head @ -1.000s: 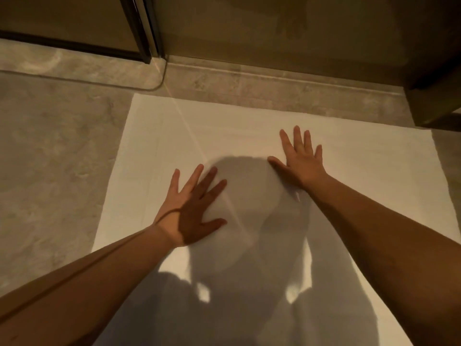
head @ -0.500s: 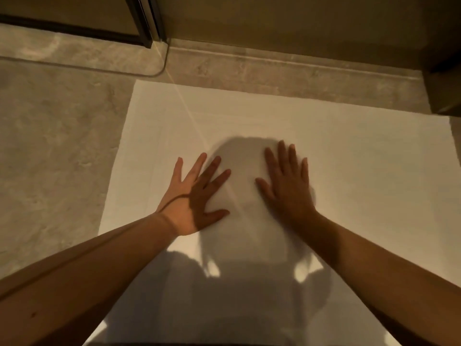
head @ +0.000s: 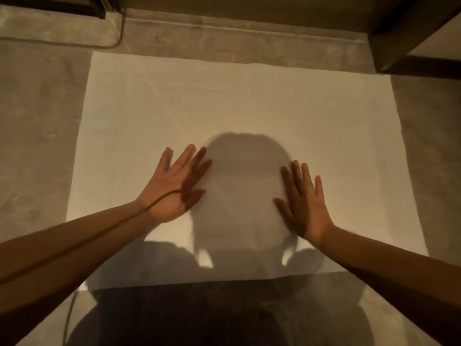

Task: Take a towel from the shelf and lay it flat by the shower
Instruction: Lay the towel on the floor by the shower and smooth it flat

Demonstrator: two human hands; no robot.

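Pressing down, both palms flat, fingers spread apart and clamped on nothing: left hand (head: 174,186) and right hand (head: 303,208) resting open on the white towel (head: 249,103), well apart from each other with a head-shaped shadow between them. Spread wide across the stone floor (head: 37,146) and looking smooth, far edge running just short of the raised sill (head: 237,33) at 12 o'clock, so the lay-flat job judged all but finished. Biggest risk from here: dragging the cloth on lift-off, since palms sliding or lifting unevenly could bunch the middle or skew the whole sheet off square with the sill. Next risk: the near edge at 6 o'clock, lying close to the dark-clothed knees (head: 224,318) and half lost in shadow, so any backward shuffle could catch it and fold it over; whether cloth and knees actually touch, cannot tell. Smaller worry: a slick floor letting the towel creep under a lopsided push. Around the scene: dark door frame (head: 104,10) at 11 o'clock, a dark cabinet base (head: 411,48) at 1 o'clock close to the far right corner, bare floor at 9 and 3. Nothing lying on the towel, nothing blocking a straight lift. Thin dark strand (head: 159,202) across the left wrist, hanging loose, too small to name.
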